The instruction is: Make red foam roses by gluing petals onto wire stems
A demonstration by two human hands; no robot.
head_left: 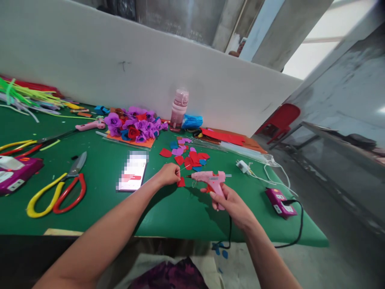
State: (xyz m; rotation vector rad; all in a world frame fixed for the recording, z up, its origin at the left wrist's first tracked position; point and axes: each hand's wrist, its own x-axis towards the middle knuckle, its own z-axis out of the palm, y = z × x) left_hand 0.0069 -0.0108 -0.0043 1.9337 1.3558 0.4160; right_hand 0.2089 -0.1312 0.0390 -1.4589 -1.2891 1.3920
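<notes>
My right hand [233, 204] is wrapped round the grip of a pink hot glue gun [209, 176], its nozzle pointing left. Just left of the nozzle, my left hand [170, 174] pinches a small red petal [181, 183] between its fingertips. A thin pale strand slants up from these fingers; whether it is wire or glue I cannot tell. Beyond both hands lie loose cut petals [195, 156] in red, purple and blue. Finished purple, red and blue flowers [141, 122] are heaped on an orange sheet at the back.
Scissors [78, 164] and a phone [132, 170] lie on the green table [168, 218] at left. A pink bottle [179, 110] stands by the white partition [144, 56]. A purple power strip [280, 204] with a black cord and a white plug [243, 166] are at right.
</notes>
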